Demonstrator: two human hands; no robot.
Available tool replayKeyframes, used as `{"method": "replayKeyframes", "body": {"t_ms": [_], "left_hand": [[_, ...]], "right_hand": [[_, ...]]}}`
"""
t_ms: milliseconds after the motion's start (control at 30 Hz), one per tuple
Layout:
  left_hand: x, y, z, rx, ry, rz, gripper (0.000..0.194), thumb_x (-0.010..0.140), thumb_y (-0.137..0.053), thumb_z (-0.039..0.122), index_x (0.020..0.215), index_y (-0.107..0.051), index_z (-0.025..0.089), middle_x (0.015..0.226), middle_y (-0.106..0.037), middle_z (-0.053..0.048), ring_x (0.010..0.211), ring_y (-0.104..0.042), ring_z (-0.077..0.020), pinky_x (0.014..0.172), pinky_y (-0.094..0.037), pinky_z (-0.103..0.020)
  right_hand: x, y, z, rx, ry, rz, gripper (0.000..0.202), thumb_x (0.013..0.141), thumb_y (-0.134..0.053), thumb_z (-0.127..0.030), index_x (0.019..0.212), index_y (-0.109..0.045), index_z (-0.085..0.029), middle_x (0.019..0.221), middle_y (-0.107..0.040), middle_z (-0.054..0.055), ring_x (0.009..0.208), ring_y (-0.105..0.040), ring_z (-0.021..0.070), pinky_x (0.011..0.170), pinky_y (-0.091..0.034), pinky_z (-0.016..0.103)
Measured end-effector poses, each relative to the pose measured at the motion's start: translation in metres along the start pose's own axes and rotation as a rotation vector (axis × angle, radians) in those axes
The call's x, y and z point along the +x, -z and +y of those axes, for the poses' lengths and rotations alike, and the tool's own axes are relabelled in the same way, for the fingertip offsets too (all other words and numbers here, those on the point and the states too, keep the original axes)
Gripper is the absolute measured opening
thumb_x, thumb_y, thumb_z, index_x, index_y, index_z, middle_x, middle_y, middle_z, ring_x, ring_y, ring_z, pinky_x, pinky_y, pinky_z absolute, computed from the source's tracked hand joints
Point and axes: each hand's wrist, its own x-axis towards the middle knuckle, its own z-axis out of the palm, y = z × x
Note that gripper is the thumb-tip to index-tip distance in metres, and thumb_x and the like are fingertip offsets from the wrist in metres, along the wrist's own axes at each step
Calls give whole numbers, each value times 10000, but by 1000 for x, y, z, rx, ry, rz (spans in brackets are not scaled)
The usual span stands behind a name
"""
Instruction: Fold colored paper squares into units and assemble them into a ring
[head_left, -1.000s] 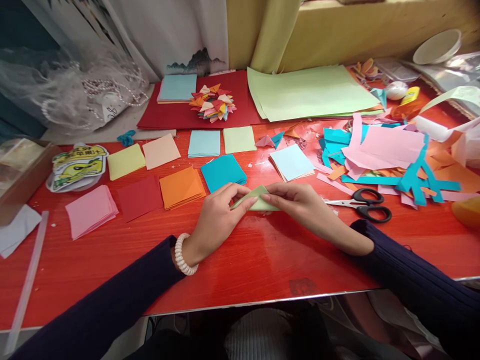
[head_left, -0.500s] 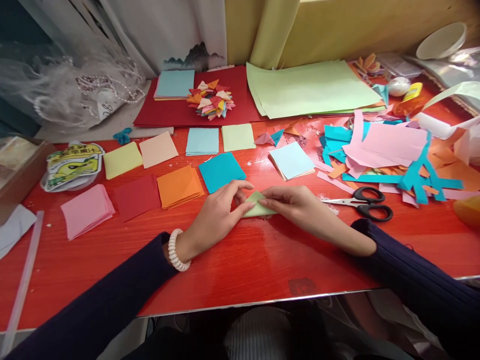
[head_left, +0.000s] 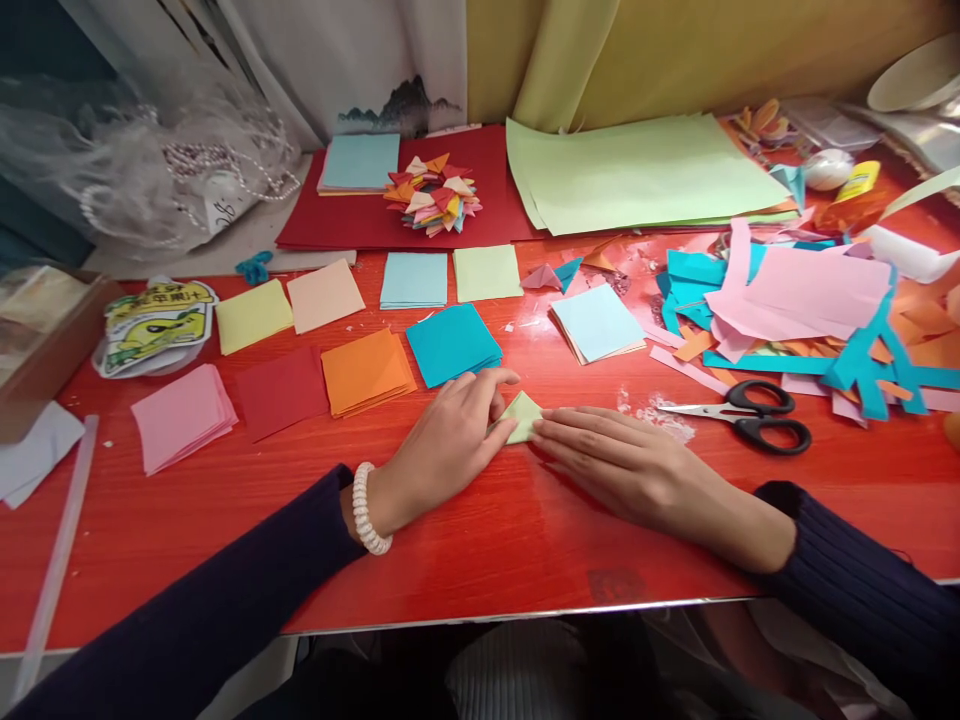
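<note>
A small piece of pale green paper (head_left: 523, 415), folded to a point at the top, lies on the red table between my hands. My left hand (head_left: 457, 430) has its thumb on the paper's left side, its other fingers curled behind. My right hand (head_left: 630, 462) lies flat with fingers stretched out together, their tips touching the paper's right corner. Just beyond my left hand sits a stack of blue paper squares (head_left: 454, 345). To the right of my right hand rest black-handled scissors (head_left: 757, 412).
Stacks of orange (head_left: 366, 373), red (head_left: 282, 393) and pink squares (head_left: 184, 417) lie to the left. A ring of folded paper pieces (head_left: 433, 195) sits on red sheets at the back. Coloured paper scraps (head_left: 802, 290) are heaped at the right. A clear plastic strip (head_left: 64, 540) lies far left.
My right hand has flattened and slid to the right, off its pinch on the green paper. The paper now shows a smaller folded shape. The view has shifted slightly.
</note>
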Motion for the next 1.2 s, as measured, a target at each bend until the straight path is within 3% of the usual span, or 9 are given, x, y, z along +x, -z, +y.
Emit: {"method": "replayKeyframes", "body": {"t_ms": [567,967,1067,1200], "left_hand": [[0,1,-2,98,33,3,186,864,-524,227,1019,-437,170,920,-508,-23,873,-480,-157,816,-406,-327],[-1,-1,-3,224,13,-36,157,894,-472,274,1003,-448,164,961,-528,-45,887,-484,-179,799,-408,-337],[-3,0,1,428,-91,-30,173,917,-411,256,1021,-476,134,1002,-558,-89,932,-503,-221,783,-410,-367],[-4,7,6,613,-538,-55,197,909,-368,96,1021,-526,134,1018,-614,-85,967,-557,-206,802,-421,-356]], "right_hand": [[0,-3,-3,-19,-39,-8,310,830,-518,-74,1138,-555,-59,1144,-616,104,1114,-538,211,945,-492,355],[-8,-3,0,51,-74,-91,433,862,-486,-143,1289,-424,-110,1259,-537,85,1220,-435,180,1054,-364,398],[-9,-1,1,93,-144,-145,548,880,-464,-163,1380,-250,-100,1287,-509,95,1237,-413,162,1095,-285,410],[-9,-1,1,93,-191,-139,657,897,-399,-125,1414,2,-80,1273,-514,106,1217,-436,142,1118,-200,433]]}}
